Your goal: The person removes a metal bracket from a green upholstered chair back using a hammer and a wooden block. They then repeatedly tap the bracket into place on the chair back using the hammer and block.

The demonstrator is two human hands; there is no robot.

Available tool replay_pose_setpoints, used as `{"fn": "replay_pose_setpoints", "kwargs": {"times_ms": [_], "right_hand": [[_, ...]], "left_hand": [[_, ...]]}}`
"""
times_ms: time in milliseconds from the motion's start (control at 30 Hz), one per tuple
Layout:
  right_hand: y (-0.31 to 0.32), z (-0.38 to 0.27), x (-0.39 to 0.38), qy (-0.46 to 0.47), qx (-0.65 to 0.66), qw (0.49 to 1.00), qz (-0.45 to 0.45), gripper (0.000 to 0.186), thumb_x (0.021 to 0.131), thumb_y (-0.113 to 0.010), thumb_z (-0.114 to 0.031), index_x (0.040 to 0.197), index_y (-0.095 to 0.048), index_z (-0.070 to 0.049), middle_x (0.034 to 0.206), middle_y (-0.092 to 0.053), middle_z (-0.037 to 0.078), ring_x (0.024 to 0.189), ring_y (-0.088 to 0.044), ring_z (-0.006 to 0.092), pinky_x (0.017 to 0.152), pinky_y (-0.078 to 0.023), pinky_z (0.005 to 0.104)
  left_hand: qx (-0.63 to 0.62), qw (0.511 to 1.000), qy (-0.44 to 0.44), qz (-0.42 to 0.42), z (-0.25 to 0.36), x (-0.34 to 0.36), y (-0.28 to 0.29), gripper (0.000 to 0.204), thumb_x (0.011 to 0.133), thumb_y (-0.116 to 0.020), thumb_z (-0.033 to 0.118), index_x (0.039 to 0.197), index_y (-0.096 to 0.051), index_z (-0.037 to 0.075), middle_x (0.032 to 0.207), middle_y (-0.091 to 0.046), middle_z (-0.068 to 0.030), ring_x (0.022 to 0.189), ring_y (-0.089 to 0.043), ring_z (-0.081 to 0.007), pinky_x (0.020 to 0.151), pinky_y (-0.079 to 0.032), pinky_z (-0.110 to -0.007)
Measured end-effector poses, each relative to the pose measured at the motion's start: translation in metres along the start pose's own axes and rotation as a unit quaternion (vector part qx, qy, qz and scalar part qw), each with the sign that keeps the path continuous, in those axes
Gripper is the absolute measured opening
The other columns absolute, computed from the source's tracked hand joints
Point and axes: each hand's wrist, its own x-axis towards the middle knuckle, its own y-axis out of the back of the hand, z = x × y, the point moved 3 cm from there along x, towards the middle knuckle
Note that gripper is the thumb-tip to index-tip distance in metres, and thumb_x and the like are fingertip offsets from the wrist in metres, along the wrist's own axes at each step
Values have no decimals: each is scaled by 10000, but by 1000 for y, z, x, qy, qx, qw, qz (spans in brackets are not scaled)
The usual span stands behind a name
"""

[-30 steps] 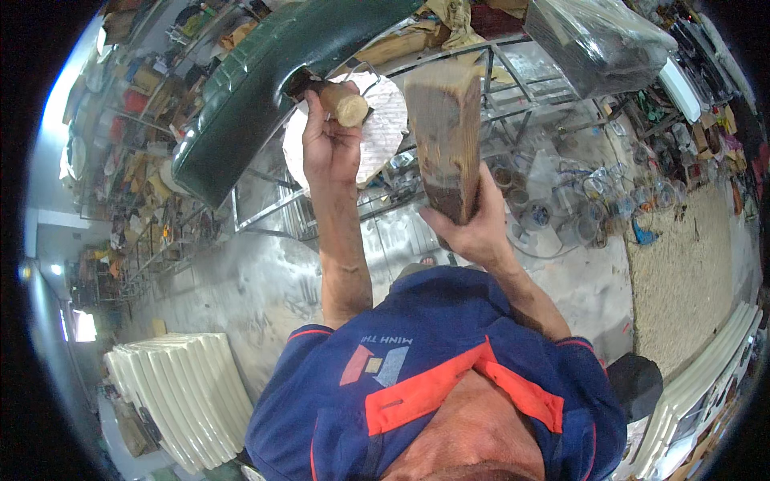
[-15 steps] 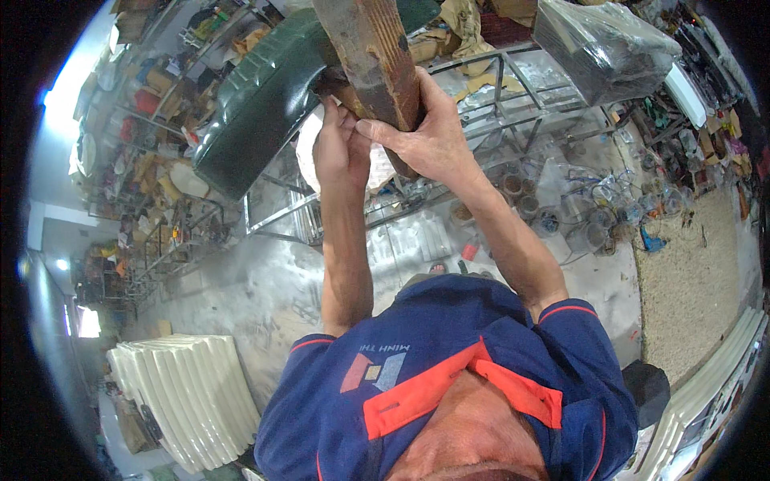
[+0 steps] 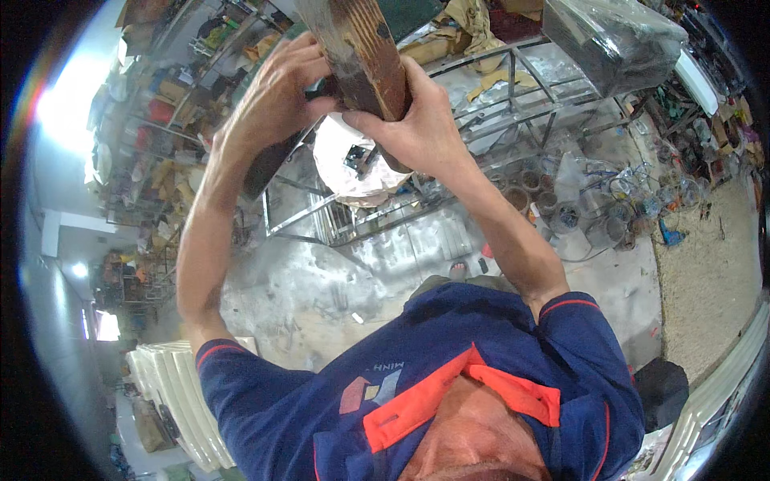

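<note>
A brown, worn wooden beam slants down from the top edge, its lower end near my right hand. That hand is closed round the beam, with the thumb on the near side. To the left of the beam, my left hand bends over a glossy dark green padded piece, fingers on its far side and thumb beside the beam. My hand and forearm hide most of the padded piece. Below the hands is a round white object with a dark patch on it.
A metal frame stands beyond the hands. A plastic-wrapped block sits at the upper right. Tubs and clutter cover the floor to the right. Stacked white padded panels stand at the lower left.
My left hand has moved left and farther out, from beside the beam's lower end onto the green padded piece. The white round object shows more now. My right hand stays on the beam.
</note>
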Motion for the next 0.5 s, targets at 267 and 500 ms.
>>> {"fn": "replay_pose_setpoints", "kwargs": {"times_ms": [267,500], "right_hand": [[-7,-5,6,5,15,999,49,611,748,-904,-324,1126,-615,58,947,-746,246,894,-763,368,803,-582,448],[-18,-4,-47,68,-67,976,195,647,771,-897,-272,1215,-564,62,961,-725,257,895,-744,422,796,-580,470]], "left_hand": [[-75,997,-5,4,-34,6,3,568,672,-948,152,1179,-724,32,1184,-721,-128,1085,-688,-360,967,-526,-450],[-125,991,-49,-2,-36,22,-12,467,694,-937,88,1120,-761,16,1164,-743,-92,1046,-728,-223,898,-583,-370]]}}
